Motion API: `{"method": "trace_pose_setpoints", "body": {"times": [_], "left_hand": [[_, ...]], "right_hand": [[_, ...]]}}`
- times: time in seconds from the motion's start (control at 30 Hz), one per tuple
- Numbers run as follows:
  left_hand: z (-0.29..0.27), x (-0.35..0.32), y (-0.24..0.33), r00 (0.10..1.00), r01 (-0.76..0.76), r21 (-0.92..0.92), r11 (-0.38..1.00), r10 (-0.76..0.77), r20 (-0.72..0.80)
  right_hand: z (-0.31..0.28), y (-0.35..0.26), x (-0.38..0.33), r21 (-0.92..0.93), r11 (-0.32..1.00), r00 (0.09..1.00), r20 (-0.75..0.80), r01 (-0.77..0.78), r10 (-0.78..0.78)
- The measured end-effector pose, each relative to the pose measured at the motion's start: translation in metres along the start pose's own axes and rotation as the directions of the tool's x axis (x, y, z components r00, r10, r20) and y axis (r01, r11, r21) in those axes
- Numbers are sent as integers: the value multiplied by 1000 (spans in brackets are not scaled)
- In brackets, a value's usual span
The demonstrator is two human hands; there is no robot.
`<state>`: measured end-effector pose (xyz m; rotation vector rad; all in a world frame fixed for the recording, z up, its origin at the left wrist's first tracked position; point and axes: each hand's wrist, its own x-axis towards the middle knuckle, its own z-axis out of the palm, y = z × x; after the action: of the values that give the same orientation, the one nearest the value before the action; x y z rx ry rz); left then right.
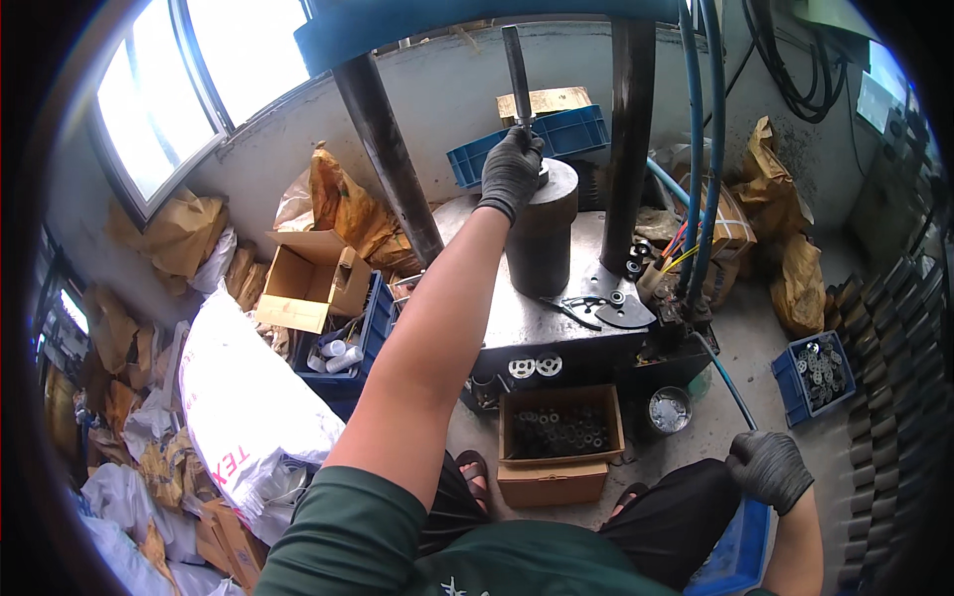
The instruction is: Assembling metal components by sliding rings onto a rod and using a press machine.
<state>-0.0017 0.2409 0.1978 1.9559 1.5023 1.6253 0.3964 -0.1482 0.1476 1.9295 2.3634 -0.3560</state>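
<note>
My left hand, in a dark grey glove, reaches forward to the press. Its fingers close round the lower end of an upright dark metal rod, just under a small silver collar. Beside and below this hand stands a thick steel cylinder on the press bed; the hand partly hides its top. My right hand, also gloved, is low at the right. It is closed round the end of a thin blue-grey lever that slopes down from the press.
Dark columns flank the bed, with flat metal plates on it. Below sit a cardboard box of parts and a round tin. Blue crates stand right and behind. A white sack and an open carton crowd the left.
</note>
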Motion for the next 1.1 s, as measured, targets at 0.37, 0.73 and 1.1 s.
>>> {"method": "trace_pose_setpoints", "body": {"times": [0.37,0.73,1.1], "left_hand": [[-8,-2,5,1000,-9,121,993,13,-29],[-10,-3,7,1000,4,115,993,-4,-7],[-8,0,-5,1000,-8,16,1000,7,8]], "right_hand": [[15,-7,-2,17,1000,954,-298,-24,28],[10,-9,2,-20,1000,931,-365,-22,13],[-37,2,30,247,955,780,-625,164,27]]}}
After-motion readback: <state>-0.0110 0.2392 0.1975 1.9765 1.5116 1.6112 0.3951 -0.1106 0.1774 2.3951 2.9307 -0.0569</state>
